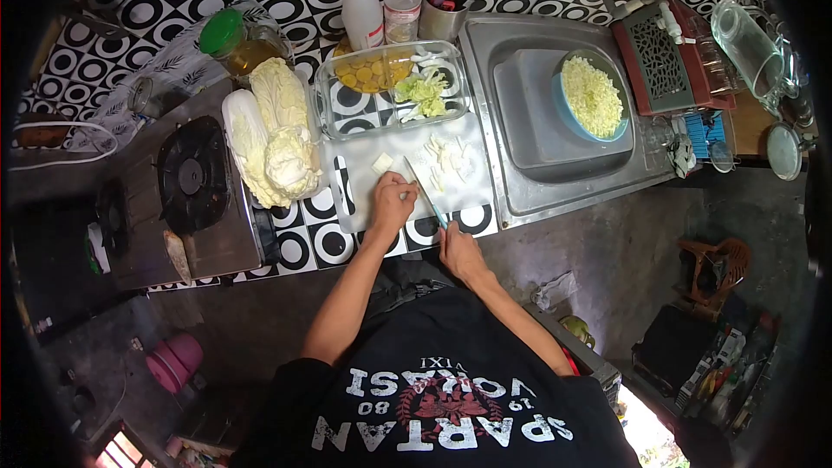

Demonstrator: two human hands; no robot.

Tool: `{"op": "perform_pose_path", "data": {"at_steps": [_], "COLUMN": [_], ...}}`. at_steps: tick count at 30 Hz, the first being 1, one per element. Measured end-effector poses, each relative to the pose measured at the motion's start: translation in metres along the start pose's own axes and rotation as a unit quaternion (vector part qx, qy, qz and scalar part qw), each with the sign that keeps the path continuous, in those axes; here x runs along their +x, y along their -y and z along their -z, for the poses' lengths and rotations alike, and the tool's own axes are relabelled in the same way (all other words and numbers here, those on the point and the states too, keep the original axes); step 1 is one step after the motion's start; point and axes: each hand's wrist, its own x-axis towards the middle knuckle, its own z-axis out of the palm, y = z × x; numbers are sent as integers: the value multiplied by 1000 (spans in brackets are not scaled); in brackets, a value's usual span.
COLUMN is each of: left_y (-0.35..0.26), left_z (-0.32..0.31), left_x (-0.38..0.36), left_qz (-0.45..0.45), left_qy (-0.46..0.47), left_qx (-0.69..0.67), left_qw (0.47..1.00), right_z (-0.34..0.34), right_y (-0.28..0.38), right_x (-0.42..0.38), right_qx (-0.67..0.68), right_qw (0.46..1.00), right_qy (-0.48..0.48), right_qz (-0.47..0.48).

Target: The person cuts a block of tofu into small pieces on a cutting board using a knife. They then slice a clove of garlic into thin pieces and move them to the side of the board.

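A clear cutting board [355,206] lies on the patterned counter. My right hand [462,251] is wrapped round the blue handle of a knife [431,197], whose blade points up and left over the board. Left of the blade, my left hand [394,199] has its fingers curled down on the board; what they hold, if anything, is hidden. Just above those fingers sits a pale cut piece [382,163]. Thin pale strips [446,160] are scattered right of the blade. Behind the board, a glass dish [325,113] holds chopped leafy greens [422,93].
Whole cabbages [282,139] stand left of the board, beside a gas stove [143,208]. On the right, a bowl of chopped cabbage [593,97] rests at the metal sink [485,121]. Bottles [402,9] and a utensil holder [444,19] stand at the back.
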Motion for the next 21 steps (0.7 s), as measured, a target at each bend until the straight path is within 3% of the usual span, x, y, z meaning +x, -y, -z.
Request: {"op": "perform_pose_path", "data": {"at_steps": [12, 17, 21], "left_y": [4, -3, -1], "left_z": [-1, 2, 2], "left_x": [6, 4, 2], "left_qz": [14, 80, 57], "left_qy": [18, -2, -10], "left_qx": [-3, -64, -31], "left_qw": [1000, 995, 998], "right_z": [-7, -1, -2], "right_y": [6, -11, -4], "right_x": [27, 7, 8], "right_qx": [-28, -47, -36], "right_qw": [1000, 999, 999], "right_qy": [-1, -4, -17], "right_qz": [8, 2, -3]}}
